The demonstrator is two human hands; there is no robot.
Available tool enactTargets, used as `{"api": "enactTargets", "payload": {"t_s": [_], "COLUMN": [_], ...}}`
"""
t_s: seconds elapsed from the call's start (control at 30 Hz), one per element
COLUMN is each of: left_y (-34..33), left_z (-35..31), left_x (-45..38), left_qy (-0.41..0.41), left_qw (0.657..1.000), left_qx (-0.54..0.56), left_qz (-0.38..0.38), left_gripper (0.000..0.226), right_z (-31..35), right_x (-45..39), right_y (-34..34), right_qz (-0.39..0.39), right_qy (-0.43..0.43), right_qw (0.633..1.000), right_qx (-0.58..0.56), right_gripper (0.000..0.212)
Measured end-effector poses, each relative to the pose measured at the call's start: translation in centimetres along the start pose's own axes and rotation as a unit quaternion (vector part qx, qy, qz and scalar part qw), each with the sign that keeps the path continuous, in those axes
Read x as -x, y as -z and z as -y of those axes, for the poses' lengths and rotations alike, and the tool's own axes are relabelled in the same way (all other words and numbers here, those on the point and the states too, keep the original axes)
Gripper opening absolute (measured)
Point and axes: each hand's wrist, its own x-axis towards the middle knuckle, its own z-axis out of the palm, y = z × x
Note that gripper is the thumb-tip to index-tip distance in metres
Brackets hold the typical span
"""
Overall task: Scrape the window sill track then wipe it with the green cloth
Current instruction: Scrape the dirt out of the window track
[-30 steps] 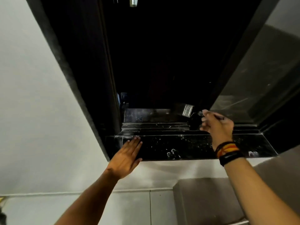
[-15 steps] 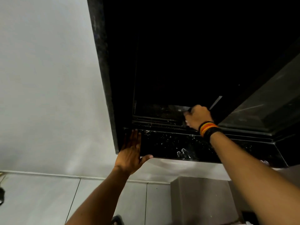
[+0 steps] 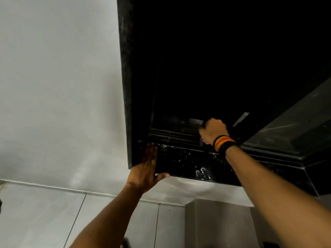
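My right hand [image 3: 212, 131] is closed around a scraper whose flat metal blade [image 3: 195, 121] sticks out to the left, over the ridged window sill track [image 3: 172, 135]. Coloured bands circle that wrist. My left hand [image 3: 146, 169] lies flat, fingers together, on the left end of the black speckled stone sill [image 3: 188, 161], thumb hooked under its front edge. White specks and debris dot the sill. No green cloth is in view.
A dark window frame post [image 3: 125, 83] rises at the left beside a white wall [image 3: 59, 86]. The sliding glass pane [image 3: 293, 126] stands at the right. Below are white tiles [image 3: 44, 215] and a grey box-like surface [image 3: 218, 222].
The view has swung left. My right hand with the scraper has moved forward onto the track, and my left hand has slid to the sill's left end.
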Motion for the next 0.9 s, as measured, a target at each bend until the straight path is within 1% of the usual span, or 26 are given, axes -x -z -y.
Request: {"api": "enactTargets", "payload": {"t_s": [0.03,0.07,0.1,0.13,0.17,0.2,0.23,0.27,0.3,0.33,0.37,0.4,0.43,0.47,0.5,0.57,0.6,0.63,0.67,0.7,0.73,0.77,0.8,0.83,0.87,0.9], "left_y": [0.0,0.1,0.1,0.2,0.2,0.2,0.1,0.1,0.0,-0.1,-0.1,-0.1,-0.1,-0.1,-0.1,0.1,0.2,0.3,0.2,0.1,0.0,0.0,-0.1,-0.1,-0.1,-0.1], "left_z": [-0.1,-0.1,-0.2,-0.2,-0.2,-0.2,-0.1,-0.1,-0.1,-0.1,-0.1,-0.1,-0.1,-0.1,-0.1,-0.2,-0.3,-0.4,-0.4,-0.3,-0.3,-0.2,-0.3,-0.3,-0.3,-0.3], "left_x": [0.0,-0.1,0.0,0.0,0.0,0.0,0.0,-0.1,0.0,0.0,0.0,0.0,0.0,0.0,-0.1,-0.1,0.0,0.0,0.0,0.0,-0.1,-0.1,0.0,0.0,0.0,-0.1], "left_qy": [-0.002,-0.004,-0.004,-0.002,-0.001,-0.001,-0.001,-0.001,0.0,-0.001,-0.002,-0.003,-0.003,-0.003,-0.004,-0.012,-0.015,-0.017,-0.017,-0.013,-0.01,-0.009,-0.009,-0.01,-0.009,-0.007], "left_qw": [1.0,1.0,1.0,1.0,1.0,1.0,1.0,1.0,1.0,1.0,1.0,1.0,1.0,1.0,1.0,0.999,0.999,0.999,0.999,0.999,0.999,0.999,1.0,1.0,1.0,1.0], "left_qx": [-0.001,-0.002,-0.005,-0.008,-0.009,-0.006,-0.001,0.002,0.004,0.004,0.005,0.006,0.008,0.012,0.016,0.025,0.028,0.026,0.02,0.014,0.007,0.002,-0.002,-0.005,-0.007,-0.006], "left_qz": [-0.004,-0.004,-0.003,-0.005,-0.007,-0.007,-0.006,-0.005,-0.009,-0.013,-0.014,-0.012,-0.012,-0.017,-0.025,-0.037,-0.04,-0.038,-0.034,-0.033,-0.034,-0.033,-0.029,-0.026,-0.026,-0.026], "left_gripper": [0.109,0.109,0.109,0.109,0.109,0.109,0.11,0.11,0.11,0.11,0.11,0.11,0.11,0.109,0.108,0.105,0.104,0.104,0.104,0.105,0.105,0.106,0.106,0.107,0.107,0.106], "right_z": [1.2,2.8,4.1,5.3,5.9,5.9,5.3,4.4,3.6,2.7,2.5,2.9,3.7,5.0,6.3,8.7,9.4,9.4,8.7,7.9,6.7,5.6,4.8,4.8,5.5,6.4], "right_x": [-0.2,-0.5,-0.6,-0.8,-1.2,-1.6,-2.0,-2.4,-2.5,-2.5,-2.1,-1.7,-1.1,-0.4,-0.1,-0.4,-0.6,-1.1,-1.5,-1.9,-2.3,-2.4,-2.3,-1.8,-1.0,-0.3], "right_y": [-1.3,-2.1,-2.4,-2.3,-1.9,-1.1,0.0,1.0,2.0,2.5,2.4,1.7,0.6,-0.8,-2.3,-4.0,-4.0,-3.4,-2.4,-1.2,-0.1,0.9,1.3,1.1,0.2,-1.0], "right_qz": [0.012,0.035,0.047,0.047,0.029,0.01,-0.02,-0.059,-0.097,-0.111,-0.095,-0.061,-0.015,0.024,0.051,0.09,0.092,0.07,0.025,-0.034,-0.095,-0.129,-0.126,-0.098,-0.05,-0.001], "right_qy": [-0.005,-0.018,-0.017,-0.003,0.004,0.003,0.005,0.02,0.04,0.051,0.055,0.059,0.059,0.057,0.051,0.015,0.001,-0.012,-0.016,0.001,0.029,0.049,0.056,0.057,0.055,0.061], "right_qw": [0.993,0.968,0.938,0.917,0.91,0.911,0.927,0.957,0.984,0.992,0.991,0.992,0.997,0.998,0.989,0.942,0.919,0.908,0.918,0.945,0.974,0.987,0.99,0.991,0.996,0.998], "right_qx": [-0.114,-0.246,-0.343,-0.396,-0.413,-0.411,-0.373,-0.283,-0.146,-0.015,0.071,0.089,0.055,-0.018,-0.126,-0.324,-0.384,-0.414,-0.396,-0.327,-0.206,-0.081,0.018,0.068,0.057,-0.004], "right_gripper": [0.03,0.028,0.027,0.028,0.028,0.03,0.031,0.033,0.034,0.035,0.035,0.036,0.04,0.043,0.044,0.038,0.034,0.032,0.032,0.033,0.034,0.036,0.036,0.036,0.037,0.037]}}
